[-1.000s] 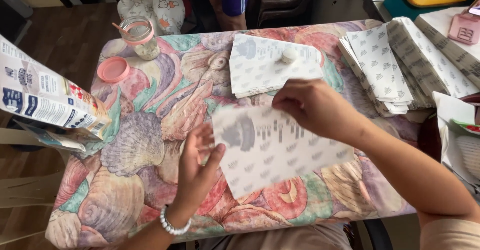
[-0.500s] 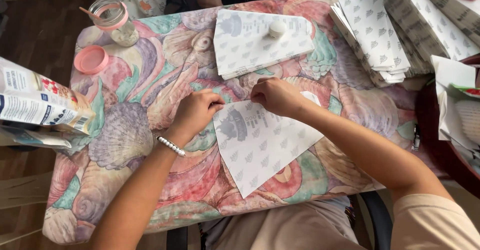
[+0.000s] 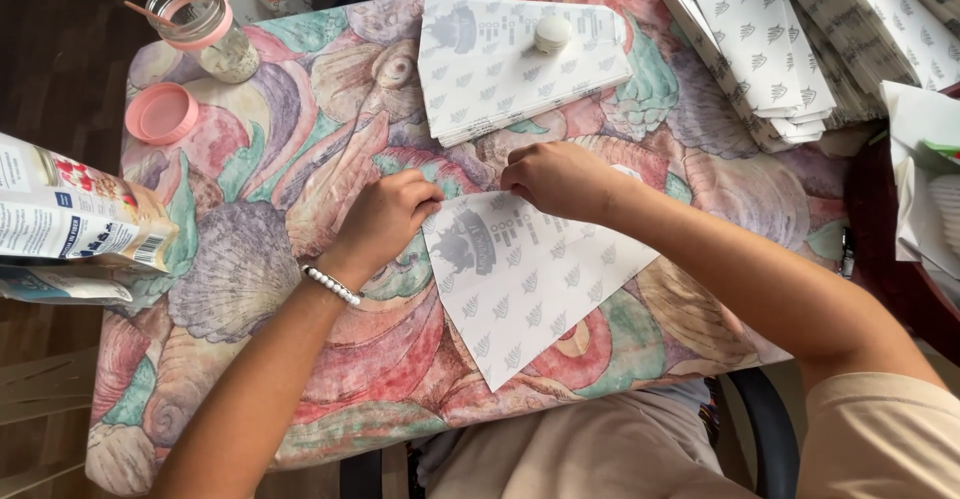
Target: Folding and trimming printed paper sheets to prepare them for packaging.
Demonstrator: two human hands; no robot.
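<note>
Seated at a small table (image 3: 250,289) draped in a pastel cloth printed with seashells, over a dark wood floor (image 3: 60,69), a person works a single sheet of white patterned paper (image 3: 530,284) with two bare hands. Both hands press on the sheet's far edge: the left hand (image 3: 385,221), a white bead bracelet (image 3: 330,285) at its wrist, has its fingers curled down onto the left corner, and the right hand (image 3: 562,179) is bunched over the edge just beside it. Whether either hand pinches the paper or only pins it flat cannot be told. The sheet lies angled, its point running back from the hands toward the person's lap.

Just beyond the hands sits one fanned stack of folded sheets (image 3: 500,69), weighted by one small round white object (image 3: 551,34). Farther off to the right of the right hand lie two larger piles of the same paper (image 3: 770,39). Well out past the left hand stand one open glass jar (image 3: 205,34) with a pink rim and a stick in it, and one pink lid (image 3: 162,113) lying apart from it. One printed carton (image 3: 70,219) juts in at the table's left edge. Nothing lies between the hands and the sheet.
</note>
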